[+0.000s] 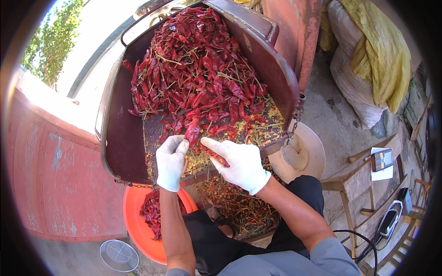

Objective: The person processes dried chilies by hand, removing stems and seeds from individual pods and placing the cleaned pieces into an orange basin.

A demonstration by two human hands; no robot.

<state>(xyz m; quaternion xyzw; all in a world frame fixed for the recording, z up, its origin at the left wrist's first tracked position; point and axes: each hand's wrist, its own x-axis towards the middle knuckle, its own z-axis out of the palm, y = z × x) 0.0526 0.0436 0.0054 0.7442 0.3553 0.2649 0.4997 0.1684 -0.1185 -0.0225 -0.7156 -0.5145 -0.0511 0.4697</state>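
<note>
My left hand [170, 162], in a white glove, pinches a dried red chili pepper [192, 132] between thumb and fingers. The pepper's wide end points away from me. Close by on the right is my right hand [240, 164], also gloved, its index finger stretched towards that pepper. Under its curled fingers another red chili [221, 160] is partly hidden. Both hands are over the open front of a dark red metal cart bed [122, 138]. A large heap of dried chilies [193, 69], many with stems, fills the back of it. Yellow seeds [198, 161] lie scattered on its floor.
Below left stands an orange basin [134, 220] holding red chilies, near a round mesh sieve [119, 256]. Stems and scraps [241, 203] cover the ground between my legs. A pale basin [312, 145], wooden stool [355, 186] with a keypad device [382, 160], and stuffed sack [348, 65] are rightward.
</note>
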